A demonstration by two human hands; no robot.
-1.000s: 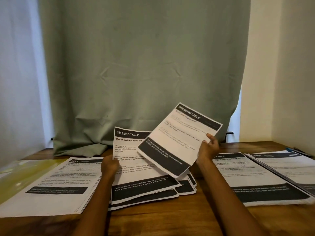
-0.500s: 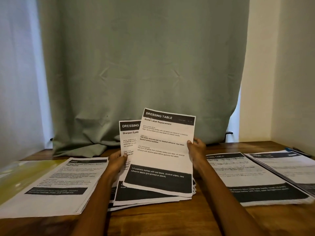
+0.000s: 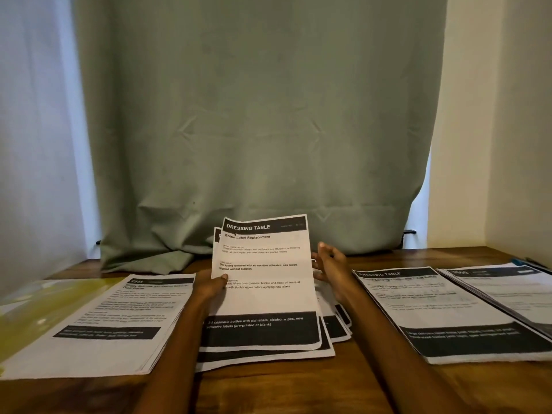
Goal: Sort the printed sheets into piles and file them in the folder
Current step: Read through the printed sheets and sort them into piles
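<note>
Wooden table (image 3: 268,389) backed by a green curtain (image 3: 254,115); sorting step was in hand. Left hand (image 3: 210,286) pinched the left edge of the top sheet (image 3: 263,282), headed "DRESSING TABLE / Bottle Label Replacement", thumb on its face. The sheet leaned up off the middle pile (image 3: 328,339), its lower edge on that pile. Right hand (image 3: 330,268) stood just beside the sheet's right edge, fingers straight and spread, holding nothing; contact with the paper could not be judged.

Other piles: left pile (image 3: 104,324), right pile (image 3: 442,309) also headed "DRESSING TABLE", far-right pile (image 3: 507,288). Yellow-green folder (image 3: 38,306) lay at far left, partly under the left pile.

Judgement: next move calls for matching the heading to a pile, likely the right one, and laying it square.

Left and far-right headings were blurred; the far-right pile was cut off by the frame.
</note>
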